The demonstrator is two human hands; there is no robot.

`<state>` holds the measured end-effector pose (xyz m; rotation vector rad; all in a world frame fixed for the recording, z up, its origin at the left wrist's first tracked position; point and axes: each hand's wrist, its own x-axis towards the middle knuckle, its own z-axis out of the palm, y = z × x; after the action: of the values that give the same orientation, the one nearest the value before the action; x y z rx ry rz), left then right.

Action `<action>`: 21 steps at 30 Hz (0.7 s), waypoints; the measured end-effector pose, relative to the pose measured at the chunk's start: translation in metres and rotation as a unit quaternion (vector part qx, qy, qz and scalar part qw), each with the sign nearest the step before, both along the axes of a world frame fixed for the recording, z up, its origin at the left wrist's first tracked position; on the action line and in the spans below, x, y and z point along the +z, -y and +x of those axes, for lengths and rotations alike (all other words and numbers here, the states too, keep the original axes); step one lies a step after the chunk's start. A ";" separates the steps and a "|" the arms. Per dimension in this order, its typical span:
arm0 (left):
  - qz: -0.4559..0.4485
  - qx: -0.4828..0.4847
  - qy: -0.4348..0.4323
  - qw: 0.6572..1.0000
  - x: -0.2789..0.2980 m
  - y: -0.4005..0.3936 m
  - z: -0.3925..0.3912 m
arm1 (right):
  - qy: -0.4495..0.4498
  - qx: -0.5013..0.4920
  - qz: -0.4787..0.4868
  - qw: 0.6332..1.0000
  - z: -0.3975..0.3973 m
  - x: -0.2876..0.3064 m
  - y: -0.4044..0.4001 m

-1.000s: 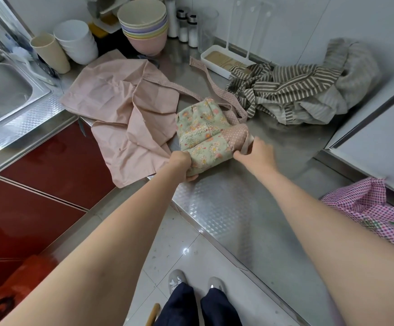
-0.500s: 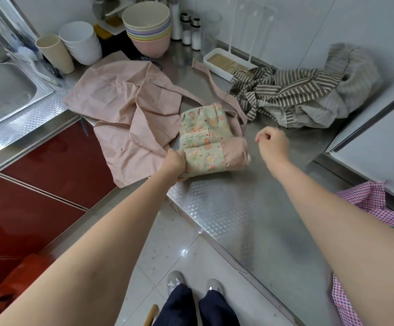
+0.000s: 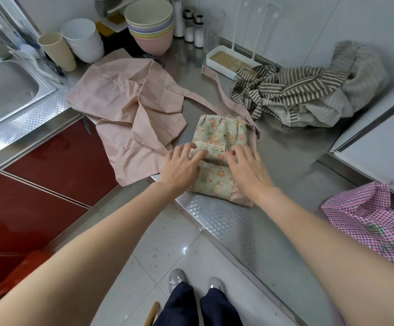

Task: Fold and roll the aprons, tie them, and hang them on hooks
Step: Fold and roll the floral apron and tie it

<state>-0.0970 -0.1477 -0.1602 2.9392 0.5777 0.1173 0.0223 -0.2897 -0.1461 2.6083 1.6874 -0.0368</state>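
Now both hands have come flat onto the folded floral apron [image 3: 219,147] at the counter's [image 3: 285,189] six-o'clock edge, left hand [image 3: 179,167] and right hand [image 3: 246,169] pressing with spread fingers, so rolling likely comes next.

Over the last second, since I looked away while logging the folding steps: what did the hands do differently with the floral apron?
The left hand let go of the floral apron's near corner; the right hand, briefly lifted off in a fist, came back down. Both now press it with spread fingers. The pink apron, striped apron and checked apron stayed put.
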 end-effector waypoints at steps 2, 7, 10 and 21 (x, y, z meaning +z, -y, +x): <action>0.034 -0.129 0.030 0.991 -0.005 -0.009 -0.006 | -0.006 0.067 0.060 0.996 -0.005 0.000 0.000; 0.017 -0.175 -0.192 0.965 -0.008 -0.013 -0.027 | -0.104 0.058 -0.071 0.990 -0.016 0.001 0.004; 0.069 -0.165 -0.229 0.957 -0.004 -0.008 -0.028 | -0.051 0.058 -0.152 0.985 -0.027 -0.005 0.005; -0.220 -0.038 -0.081 0.971 0.008 -0.027 -0.019 | -0.264 -0.015 -0.175 0.948 0.014 0.014 -0.024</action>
<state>-0.1158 -0.1211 -0.1522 2.5438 0.4425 -0.2334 0.0360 -0.2653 -0.1318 2.4746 1.5674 -1.0188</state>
